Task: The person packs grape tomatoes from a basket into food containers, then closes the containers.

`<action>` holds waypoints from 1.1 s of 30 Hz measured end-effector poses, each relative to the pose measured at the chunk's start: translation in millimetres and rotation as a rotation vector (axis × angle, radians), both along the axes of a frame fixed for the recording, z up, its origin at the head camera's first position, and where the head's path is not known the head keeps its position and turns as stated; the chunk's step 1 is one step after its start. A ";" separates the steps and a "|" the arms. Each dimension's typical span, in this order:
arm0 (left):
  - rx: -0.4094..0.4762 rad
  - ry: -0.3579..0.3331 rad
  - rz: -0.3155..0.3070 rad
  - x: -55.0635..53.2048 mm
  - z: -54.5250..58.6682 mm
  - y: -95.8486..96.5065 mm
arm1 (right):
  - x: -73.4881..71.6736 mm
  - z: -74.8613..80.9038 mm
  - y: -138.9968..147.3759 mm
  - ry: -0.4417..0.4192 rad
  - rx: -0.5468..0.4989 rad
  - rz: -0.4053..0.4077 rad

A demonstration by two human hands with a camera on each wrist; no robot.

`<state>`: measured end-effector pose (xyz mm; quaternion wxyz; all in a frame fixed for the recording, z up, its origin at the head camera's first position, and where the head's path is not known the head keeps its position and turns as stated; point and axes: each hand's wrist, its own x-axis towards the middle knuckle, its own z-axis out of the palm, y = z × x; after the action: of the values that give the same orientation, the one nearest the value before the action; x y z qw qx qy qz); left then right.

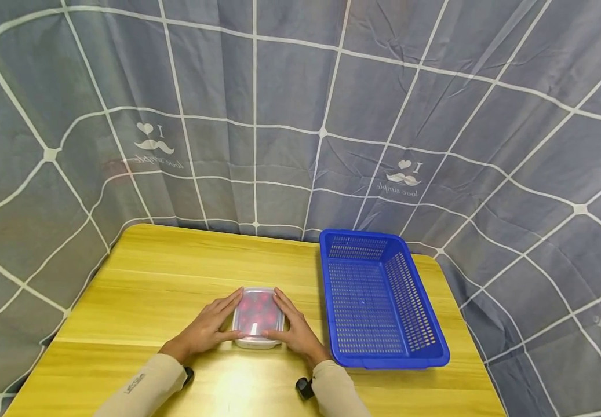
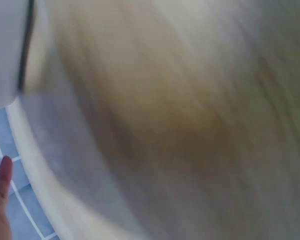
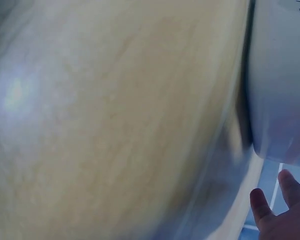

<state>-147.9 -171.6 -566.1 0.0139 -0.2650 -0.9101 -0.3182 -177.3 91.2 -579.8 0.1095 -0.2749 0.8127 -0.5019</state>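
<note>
A small squarish plastic food container (image 1: 256, 343) with a see-through lid (image 1: 258, 313) sits near the middle of the wooden table in the head view. Round red things show blurrily through the lid. My left hand (image 1: 207, 327) holds the container's left side, thumb at the near corner and fingers at the far one. On the right side my right hand (image 1: 300, 333) grips it likewise, its thumb over the near edge of the lid. In the right wrist view, part of the container (image 3: 282, 85) shows above the fingers (image 3: 260, 204); the left wrist view shows its pale side (image 2: 5, 50).
A blue perforated plastic basket (image 1: 443, 353) stands on the table (image 1: 164, 260) to the right of my right hand. Behind and beside the table hangs a grey curtain (image 1: 290, 81) with white grid lines. Dark wrist cameras (image 1: 304, 388) are strapped under both wrists.
</note>
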 end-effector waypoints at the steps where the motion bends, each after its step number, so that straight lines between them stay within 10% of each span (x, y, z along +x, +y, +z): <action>1: 0.000 -0.013 -0.001 -0.3 0.8 0.1 | 0.1 0.6 0.4 0.004 0.007 0.001; 20: 0.007 -0.043 0.028 -8.7 12.3 0.0 | 11.5 25.1 -7.1 0.100 0.147 -0.127; 33: -0.221 0.086 0.192 -16.6 69.1 -9.7 | 30.1 115.9 -0.3 0.251 0.474 -0.148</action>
<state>-164.5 -181.3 -497.1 0.0539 -0.1898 -0.9594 -0.2016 -147.1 90.9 -463.9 0.0321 -0.2415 0.9326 -0.2663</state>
